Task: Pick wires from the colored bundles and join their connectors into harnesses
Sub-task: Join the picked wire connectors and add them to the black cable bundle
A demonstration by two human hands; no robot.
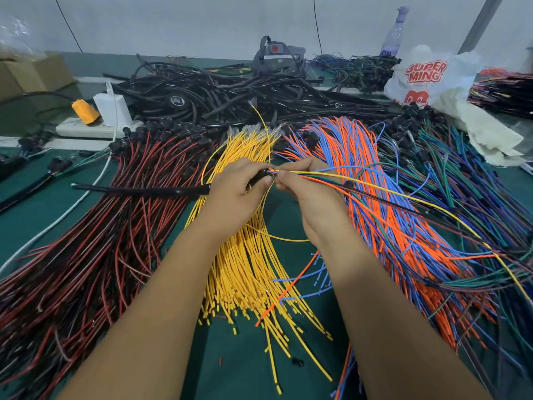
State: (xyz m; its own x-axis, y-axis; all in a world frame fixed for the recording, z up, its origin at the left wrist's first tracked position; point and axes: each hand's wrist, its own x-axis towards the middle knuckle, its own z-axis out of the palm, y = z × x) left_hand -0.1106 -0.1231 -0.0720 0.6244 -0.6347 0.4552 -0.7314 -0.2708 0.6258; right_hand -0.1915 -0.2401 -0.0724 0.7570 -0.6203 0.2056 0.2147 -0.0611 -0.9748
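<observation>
My left hand (239, 186) grips the end of a black sleeve tube (138, 189) that stretches left across the red-and-black wire bundle (95, 226). My right hand (305, 189) pinches a small group of wires (375, 186), yellow, blue, orange, green and black, right at the tube's mouth. These wires trail off to the right over the orange-and-blue bundle (383, 215). Under both hands lies the yellow bundle (248, 269). A green-and-blue bundle (467, 180) lies far right.
A heap of black sleeved harnesses (230, 93) fills the back of the green table (239, 370). A power strip (86, 129) with a white adapter and an orange plug sits back left. A white plastic bag (427, 79) and a bottle (393, 33) stand back right.
</observation>
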